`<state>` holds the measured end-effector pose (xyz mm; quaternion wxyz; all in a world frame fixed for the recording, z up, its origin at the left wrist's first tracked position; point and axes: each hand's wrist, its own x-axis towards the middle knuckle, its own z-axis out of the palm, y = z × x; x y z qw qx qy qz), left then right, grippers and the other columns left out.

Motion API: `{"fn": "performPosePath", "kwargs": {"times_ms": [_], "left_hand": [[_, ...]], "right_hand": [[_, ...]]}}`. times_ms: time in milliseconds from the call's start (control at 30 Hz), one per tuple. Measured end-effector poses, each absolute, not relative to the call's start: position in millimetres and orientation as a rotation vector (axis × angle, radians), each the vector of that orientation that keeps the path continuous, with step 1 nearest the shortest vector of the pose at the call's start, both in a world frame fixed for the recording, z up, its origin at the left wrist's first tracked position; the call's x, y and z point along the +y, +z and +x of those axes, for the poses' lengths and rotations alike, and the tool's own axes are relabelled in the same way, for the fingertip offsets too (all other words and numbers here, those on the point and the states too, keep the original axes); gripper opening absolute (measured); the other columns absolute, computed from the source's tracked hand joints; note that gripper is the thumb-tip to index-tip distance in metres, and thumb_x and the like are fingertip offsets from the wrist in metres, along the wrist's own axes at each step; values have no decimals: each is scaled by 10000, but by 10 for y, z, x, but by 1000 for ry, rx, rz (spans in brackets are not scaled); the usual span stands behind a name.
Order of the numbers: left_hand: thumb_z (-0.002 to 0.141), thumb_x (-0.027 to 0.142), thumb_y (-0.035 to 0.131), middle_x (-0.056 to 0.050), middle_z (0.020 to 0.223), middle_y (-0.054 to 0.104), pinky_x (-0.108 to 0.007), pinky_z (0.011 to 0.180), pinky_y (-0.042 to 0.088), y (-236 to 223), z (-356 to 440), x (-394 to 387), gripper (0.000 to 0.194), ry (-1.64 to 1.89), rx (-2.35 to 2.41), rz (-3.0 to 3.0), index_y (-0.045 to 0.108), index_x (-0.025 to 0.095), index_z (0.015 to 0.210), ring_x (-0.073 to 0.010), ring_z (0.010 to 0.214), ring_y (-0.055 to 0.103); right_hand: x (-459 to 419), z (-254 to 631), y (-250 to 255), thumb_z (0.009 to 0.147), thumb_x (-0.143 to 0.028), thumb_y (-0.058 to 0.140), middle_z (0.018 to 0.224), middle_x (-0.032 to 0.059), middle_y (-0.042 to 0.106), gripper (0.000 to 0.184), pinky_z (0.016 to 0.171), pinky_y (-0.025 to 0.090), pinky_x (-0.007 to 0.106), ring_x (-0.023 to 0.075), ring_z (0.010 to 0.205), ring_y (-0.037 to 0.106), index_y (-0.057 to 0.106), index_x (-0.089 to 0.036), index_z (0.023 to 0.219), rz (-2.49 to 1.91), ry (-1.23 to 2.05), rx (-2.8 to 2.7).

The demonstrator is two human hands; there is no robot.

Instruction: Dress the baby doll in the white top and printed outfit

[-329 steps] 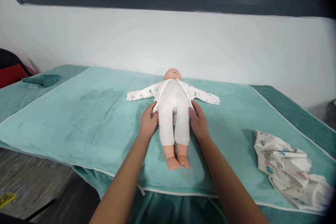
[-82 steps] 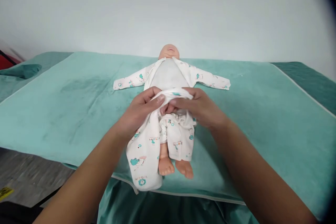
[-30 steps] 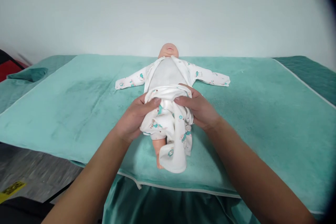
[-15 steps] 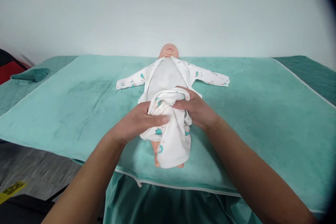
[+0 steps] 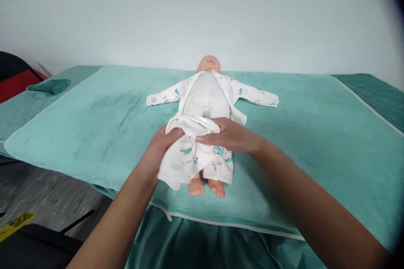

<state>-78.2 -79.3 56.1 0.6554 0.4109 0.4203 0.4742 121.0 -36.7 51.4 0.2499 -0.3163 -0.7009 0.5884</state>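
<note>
Beside the green sheet [image 5: 94,130], at near left, sits a black object [image 5: 38,248]. My left grip [image 5: 156,147] and right grip [image 5: 235,136] both clasp patterned pants [image 5: 189,149], partly hiding the legs of the doll [image 5: 206,92], lying face-up mid-sheet, feet toward me, long axis running toward the wall [image 5: 202,17].

Pants [image 5: 187,153] hide the knees of the doll [image 5: 206,90]; the left edge crops a red object [image 5: 17,85].
</note>
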Motion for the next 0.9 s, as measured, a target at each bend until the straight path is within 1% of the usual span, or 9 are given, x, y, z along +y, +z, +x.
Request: {"fn": "performPosePath", "kwargs": {"times_ms": [100, 200, 267, 333, 533, 633, 733, 833, 900], "left_hand": [[652, 299, 800, -71, 851, 734, -286, 644, 514, 604, -752, -1154, 388, 1073, 969, 825, 711, 161, 1003, -251, 782, 690], [724, 320, 761, -73, 881, 736, -301, 677, 516, 581, -653, -1527, 395, 1113, 1051, 686, 702, 187, 1091, -260, 827, 688], [720, 349, 773, -60, 828, 726, -318, 684, 517, 510, -600, -1725, 369, 1148, 1131, 591, 712, 202, 1052, -262, 808, 685], [689, 371, 802, -49, 780, 716, -334, 687, 521, 405, -577, -1875, 349, 1162, 1185, 529, 721, 214, 990, -264, 787, 684], [666, 448, 814, -52, 841, 735, -363, 737, 549, 110, -395, -2238, 333, 1169, 1198, 388, 721, 257, 923, -290, 886, 700], [686, 449, 802, -55, 904, 743, -338, 743, 541, -16, -178, -2375, 320, 1283, 1230, 277, 718, 269, 937, -266, 905, 695], [694, 455, 793, -48, 943, 742, -313, 747, 523, -156, -95, -2398, 347, 1406, 1270, 196, 712, 250, 962, -239, 892, 681], [710, 447, 776, -31, 966, 732, -278, 782, 493, -276, -246, -2314, 384, 1482, 1348, 245, 701, 220, 1010, -206, 892, 648], [746, 435, 743, -27, 988, 721, -260, 801, 474, -319, -413, -2230, 371, 1462, 1423, 396, 695, 208, 1035, -193, 908, 624]], "right_hand": [[-377, 1185, 547, 801, -380, 688, 898, 8, 679, 243, 690, 433, 263, 167, 812, 594, 707, -188, 949, -902, 1530, -2030], [-378, 1151, 591, 753, -247, 656, 804, -12, 656, 104, 624, 396, 246, 147, 738, 566, 684, -183, 831, -948, 1384, -2212], [-386, 1116, 619, 710, -156, 613, 766, -19, 646, 95, 601, 371, 239, 135, 705, 551, 666, -180, 785, -947, 1273, -2344], [-403, 1073, 643, 678, -112, 600, 735, -26, 640, 107, 597, 356, 234, 122, 680, 543, 646, -179, 748, -926, 1181, -2462], [-496, 971, 661, 671, -145, 680, 647, -23, 603, 87, 566, 292, 247, 111, 608, 482, 603, -180, 692, -1003, 841, -2721], [-541, 956, 643, 692, -144, 664, 660, 2, 620, 68, 572, 273, 263, 120, 602, 477, 609, -183, 695, -1031, 723, -2780], [-577, 946, 624, 713, -147, 629, 647, -4, 609, 46, 569, 253, 265, 112, 584, 448, 606, -186, 704, -1125, 627, -2795], [-617, 930, 615, 738, -190, 616, 650, -18, 608, 35, 567, 242, 260, 103, 578, 428, 591, -189, 714, -1202, 587, -2800], [-648, 916, 610, 759, -202, 601, 666, -18, 620, 38, 566, 231, 262, 105, 594, 446, 588, -193, 724, -1245, 577, -2791]]}}
